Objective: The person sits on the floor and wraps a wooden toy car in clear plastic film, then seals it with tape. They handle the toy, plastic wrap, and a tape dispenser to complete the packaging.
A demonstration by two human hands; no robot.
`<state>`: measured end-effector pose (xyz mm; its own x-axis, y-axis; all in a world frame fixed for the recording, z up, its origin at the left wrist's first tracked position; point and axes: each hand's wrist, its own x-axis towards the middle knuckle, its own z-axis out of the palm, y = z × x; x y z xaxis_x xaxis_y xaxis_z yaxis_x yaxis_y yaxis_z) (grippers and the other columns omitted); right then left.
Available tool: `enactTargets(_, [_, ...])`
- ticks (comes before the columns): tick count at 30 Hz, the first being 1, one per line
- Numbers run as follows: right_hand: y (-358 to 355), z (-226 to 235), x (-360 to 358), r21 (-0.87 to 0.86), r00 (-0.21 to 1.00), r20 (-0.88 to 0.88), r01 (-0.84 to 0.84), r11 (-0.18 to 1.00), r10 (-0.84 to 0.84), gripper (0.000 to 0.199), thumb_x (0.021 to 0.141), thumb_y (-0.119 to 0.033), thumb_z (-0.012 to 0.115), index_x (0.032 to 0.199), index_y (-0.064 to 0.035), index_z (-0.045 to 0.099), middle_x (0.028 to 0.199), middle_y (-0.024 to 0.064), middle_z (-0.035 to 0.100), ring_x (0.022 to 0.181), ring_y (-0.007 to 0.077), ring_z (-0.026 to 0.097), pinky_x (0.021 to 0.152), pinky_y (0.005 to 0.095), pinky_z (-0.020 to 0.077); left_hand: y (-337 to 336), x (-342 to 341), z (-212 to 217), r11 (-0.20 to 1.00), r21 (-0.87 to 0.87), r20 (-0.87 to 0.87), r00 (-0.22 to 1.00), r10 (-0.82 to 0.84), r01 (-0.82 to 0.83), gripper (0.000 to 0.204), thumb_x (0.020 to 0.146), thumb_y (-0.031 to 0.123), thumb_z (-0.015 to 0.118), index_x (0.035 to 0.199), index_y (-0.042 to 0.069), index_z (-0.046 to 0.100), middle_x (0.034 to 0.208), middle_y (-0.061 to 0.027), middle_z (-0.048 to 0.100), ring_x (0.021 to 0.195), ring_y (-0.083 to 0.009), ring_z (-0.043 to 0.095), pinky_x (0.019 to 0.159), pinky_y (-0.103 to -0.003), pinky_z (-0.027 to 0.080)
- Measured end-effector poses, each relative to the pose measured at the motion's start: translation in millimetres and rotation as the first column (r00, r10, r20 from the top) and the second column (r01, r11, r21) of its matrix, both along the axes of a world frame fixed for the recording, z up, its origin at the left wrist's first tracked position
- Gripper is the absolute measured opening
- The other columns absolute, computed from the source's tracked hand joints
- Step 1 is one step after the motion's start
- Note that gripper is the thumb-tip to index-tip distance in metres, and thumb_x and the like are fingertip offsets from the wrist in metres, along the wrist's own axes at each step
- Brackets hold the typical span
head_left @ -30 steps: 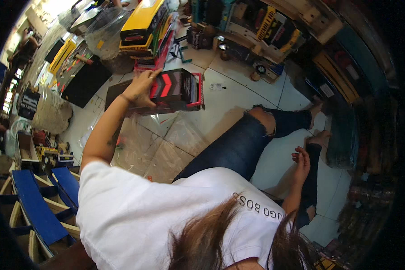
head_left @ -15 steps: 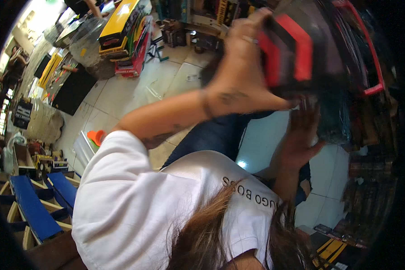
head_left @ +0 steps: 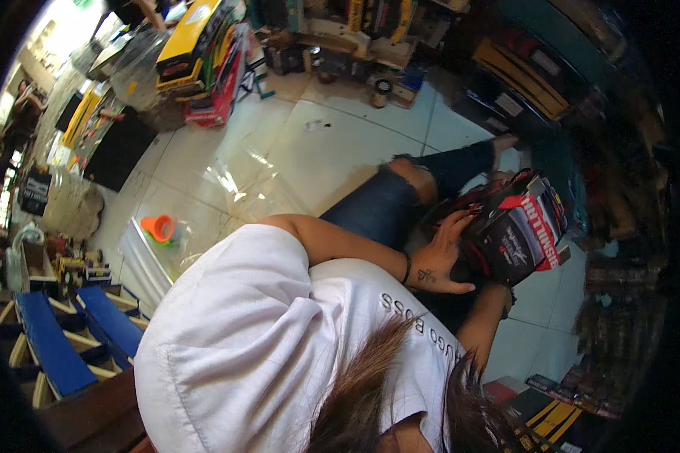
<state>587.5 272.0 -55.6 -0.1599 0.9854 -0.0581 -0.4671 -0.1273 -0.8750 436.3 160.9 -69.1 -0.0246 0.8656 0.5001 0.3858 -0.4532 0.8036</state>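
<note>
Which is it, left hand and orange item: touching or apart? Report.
Apart: the head view shows floor and white shirt between left hand and orange item.

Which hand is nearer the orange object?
Left. The left hand is right of the orange object, at the box; the right hand, largely hidden, is farther right.

The bare, dark-tattooed left arm (head_left: 347, 245) crosses in front of the chest toward the right. Its left hand (head_left: 440, 260) shows its back, with the slightly bent fingers (head_left: 453, 223) spread toward the far right and the straight thumb (head_left: 461, 288) set well apart on the near side. The bare right forearm (head_left: 483, 326) rises from near to far, its right hand hidden from view.
</note>
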Motion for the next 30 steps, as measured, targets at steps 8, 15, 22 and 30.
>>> enactTargets(8, [14.9, -11.4, 6.7, 0.056, 0.974, 0.172, 0.142, 0.988, -0.150, 0.075, 0.090, -0.062, 0.035, 0.136, -0.0019, 0.038, 0.140, 0.0180, 0.039, 0.130, 0.0332, 0.036, 0.106, 0.0509, 0.0288, 8.2, -84.3, -23.6, 0.998, 0.046, -0.132, 0.991, -0.034, 0.041, 0.087, 0.076, 0.035, 0.069, 0.140, -0.001, 0.022, 0.140, -0.0264, 0.027, 0.129, -0.0432, 0.031, 0.108, -0.048, 0.026])
enactTargets(15, [-5.5, -3.4, 28.5, 0.231, 0.851, 0.301, 0.373, 0.899, -0.431, 0.074, 0.091, -0.061, 0.034, 0.134, -0.0013, 0.039, 0.139, 0.0185, 0.039, 0.129, 0.0332, 0.037, 0.106, 0.0509, 0.0304, -220.9, -328.0, -91.3, -0.496, 0.080, -0.868, -0.305, 0.391, -0.864, 0.123, 0.058, 0.066, 0.073, 0.147, 0.004, 0.014, 0.143, -0.0315, 0.023, 0.139, -0.0391, 0.014, 0.112, -0.050, 0.011])
enactTargets(22, [-61.3, 69.8, 35.9, 0.957, 0.303, -0.020, 0.281, 0.069, -0.953, 0.064, 0.095, -0.053, 0.032, 0.122, 0.0030, 0.045, 0.125, 0.0205, 0.048, 0.108, 0.0297, 0.055, 0.089, 0.0440, 0.0463, -283.5, -374.6, -57.5, -0.136, -0.599, -0.658, 0.388, 0.646, -0.789, 0.057, 0.072, 0.047, 0.068, 0.106, 0.001, 0.063, 0.098, -0.0260, 0.064, 0.097, -0.0354, 0.063, 0.084, -0.039, 0.049])
enactTargets(30, [-120.5, 70.5, -196.2, 0.357, 0.683, 0.603, -0.693, 0.627, 0.412, 0.071, 0.074, -0.019, 0.078, 0.131, -0.0015, 0.040, 0.120, 0.0140, 0.054, 0.108, 0.0248, 0.054, 0.090, 0.0368, 0.0458, -87.2, -252.6, 86.5, 0.880, -0.385, 0.446, 0.780, 0.440, -0.277, 0.057, 0.079, 0.018, 0.071, 0.124, -0.003, 0.041, 0.099, -0.0142, 0.057, 0.086, -0.0209, 0.060, 0.081, -0.031, 0.050])
